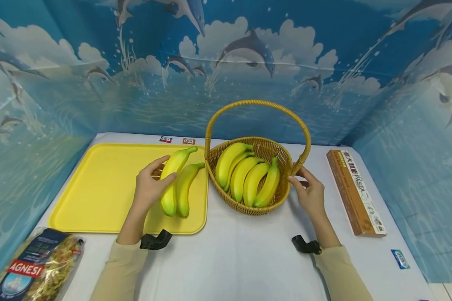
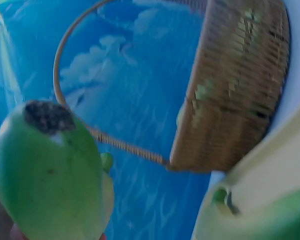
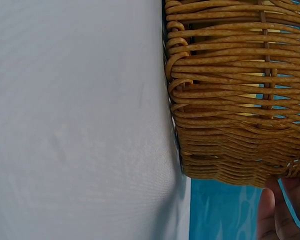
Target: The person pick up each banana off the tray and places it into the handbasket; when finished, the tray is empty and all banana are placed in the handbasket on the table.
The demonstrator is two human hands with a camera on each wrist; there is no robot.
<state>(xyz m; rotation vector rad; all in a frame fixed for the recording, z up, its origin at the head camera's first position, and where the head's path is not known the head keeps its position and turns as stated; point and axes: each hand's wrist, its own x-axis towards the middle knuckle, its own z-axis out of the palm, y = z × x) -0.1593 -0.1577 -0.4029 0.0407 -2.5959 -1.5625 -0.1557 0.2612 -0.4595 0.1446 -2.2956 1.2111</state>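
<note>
On the yellow tray (image 1: pixel 98 188) my left hand (image 1: pixel 150 186) grips a yellow-green banana (image 1: pixel 172 175), thumb across it and fingers behind it. A second banana (image 1: pixel 184 190) lies on the tray just right of the first. The left wrist view shows the held banana's dark tip (image 2: pixel 50 170) close up, with the wicker basket (image 2: pixel 235 90) beyond. That basket (image 1: pixel 256 207) stands right of the tray and holds several bananas (image 1: pixel 245 175). My right hand (image 1: pixel 309 192) touches the basket's right side near the handle's base with relaxed fingers (image 3: pixel 285 210), against the woven wall (image 3: pixel 230 90).
A long brown pasta box (image 1: pixel 355 192) lies at the right of the white table (image 1: pixel 229 259). A bag of Agnesi pasta (image 1: pixel 37 267) sits at the front left corner. Blue dolphin-printed walls close in the back and both sides.
</note>
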